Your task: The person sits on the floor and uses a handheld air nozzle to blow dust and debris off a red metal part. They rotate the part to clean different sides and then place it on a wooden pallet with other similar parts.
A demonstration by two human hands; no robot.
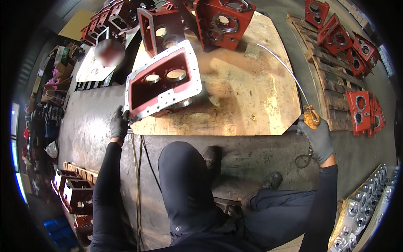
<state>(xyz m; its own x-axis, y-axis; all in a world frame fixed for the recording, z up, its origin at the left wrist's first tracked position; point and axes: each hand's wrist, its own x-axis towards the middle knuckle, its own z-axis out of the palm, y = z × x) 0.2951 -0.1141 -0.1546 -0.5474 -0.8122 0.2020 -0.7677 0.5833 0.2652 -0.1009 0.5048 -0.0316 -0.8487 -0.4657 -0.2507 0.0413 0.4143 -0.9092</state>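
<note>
A red cast-metal housing (166, 95) with a bare machined flange and round bores lies tilted on the wooden tabletop (252, 105), its open side facing me. My left hand (119, 122), in a dark glove, grips the flange at its near left corner. Out past the table's right edge, my right hand (317, 136), in a grey glove, is closed round an orange air blow gun (311, 117). From the gun a long thin silver tube (287, 67) curves up and back over the tabletop, its tip well away from the housing. A dark hose loop (303, 161) hangs below the hand.
Behind the housing stand more red castings (224, 25). Others rest on and beside a wooden pallet (325, 75) at the right. Silver metal parts (361, 206) fill the lower right; dark red castings (77, 195) are lower left. Cables (137, 180) run down by my left leg.
</note>
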